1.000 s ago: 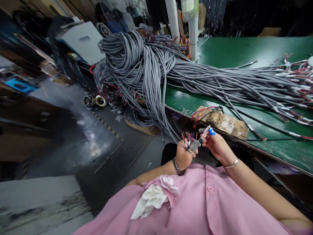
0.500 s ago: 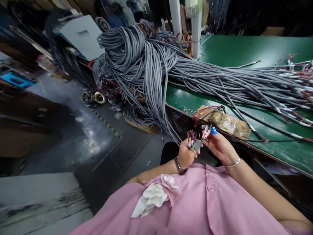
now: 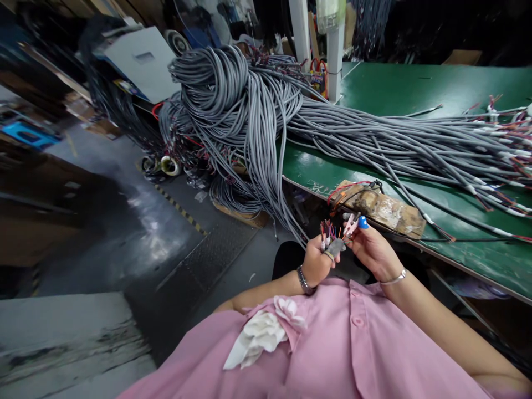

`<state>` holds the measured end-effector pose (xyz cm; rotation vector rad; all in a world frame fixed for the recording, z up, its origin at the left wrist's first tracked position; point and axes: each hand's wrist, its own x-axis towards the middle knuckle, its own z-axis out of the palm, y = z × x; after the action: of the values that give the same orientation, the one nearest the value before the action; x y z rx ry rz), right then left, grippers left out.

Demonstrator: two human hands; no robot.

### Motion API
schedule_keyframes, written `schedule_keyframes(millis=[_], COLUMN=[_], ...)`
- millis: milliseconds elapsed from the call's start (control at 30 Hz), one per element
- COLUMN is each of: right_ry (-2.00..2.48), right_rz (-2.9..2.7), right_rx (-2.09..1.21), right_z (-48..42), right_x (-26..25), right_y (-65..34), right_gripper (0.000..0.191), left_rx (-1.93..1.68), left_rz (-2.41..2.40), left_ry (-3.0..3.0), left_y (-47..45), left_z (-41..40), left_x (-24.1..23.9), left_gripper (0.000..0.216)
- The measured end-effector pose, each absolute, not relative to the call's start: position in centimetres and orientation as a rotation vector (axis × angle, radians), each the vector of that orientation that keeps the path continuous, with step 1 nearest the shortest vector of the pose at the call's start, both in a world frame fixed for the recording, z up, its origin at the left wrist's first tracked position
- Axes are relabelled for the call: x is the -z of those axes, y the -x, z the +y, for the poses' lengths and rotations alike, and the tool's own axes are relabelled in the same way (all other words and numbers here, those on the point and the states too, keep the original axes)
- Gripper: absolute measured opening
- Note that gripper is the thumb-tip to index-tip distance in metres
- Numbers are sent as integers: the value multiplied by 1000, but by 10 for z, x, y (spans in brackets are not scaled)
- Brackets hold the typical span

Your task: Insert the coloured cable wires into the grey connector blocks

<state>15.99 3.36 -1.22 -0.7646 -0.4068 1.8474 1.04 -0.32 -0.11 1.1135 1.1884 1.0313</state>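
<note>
- Your left hand [image 3: 315, 265] is closed around the coloured wire ends [image 3: 327, 229], just before the near edge of the green table [image 3: 415, 88].
- Your right hand [image 3: 371, 249] pinches them from the right.
- Grey cables [image 3: 249, 111] lie farther away.

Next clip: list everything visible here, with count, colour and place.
table: one, green, right side
grey cables: many, grey, heaped on the table's left end, spilling to the floor
wrapped block: one, brown, table's near edge
post: one, white, behind the cables
tape rolls: about two, floor left of the cables
coloured wire ends: one bunch, mixed colours, just off the table's near edge
shirt: one, pink, bottom
left hand: one, grey finger cover, shut on the wire ends
right hand: one, blue fingertip cap, touching the wire ends; grip unclear
</note>
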Motion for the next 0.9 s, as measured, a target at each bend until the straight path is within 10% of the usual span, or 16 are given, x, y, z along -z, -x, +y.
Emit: schedule_keyframes(millis=[400, 900], right_ry=[809, 973], right_rz=[-523, -1068], right_rx=[-2120, -1995], right_z=[29, 19], right_x=[17, 17], right_y=[-174, -176], right_gripper=[47, 20], left_rx=[-1012, -595], left_rz=[1168, 1004], left_ry=[-1108, -1263], left_y=[-4, 1], left_z=[-10, -8], left_x=[0, 8], left_gripper=[37, 37])
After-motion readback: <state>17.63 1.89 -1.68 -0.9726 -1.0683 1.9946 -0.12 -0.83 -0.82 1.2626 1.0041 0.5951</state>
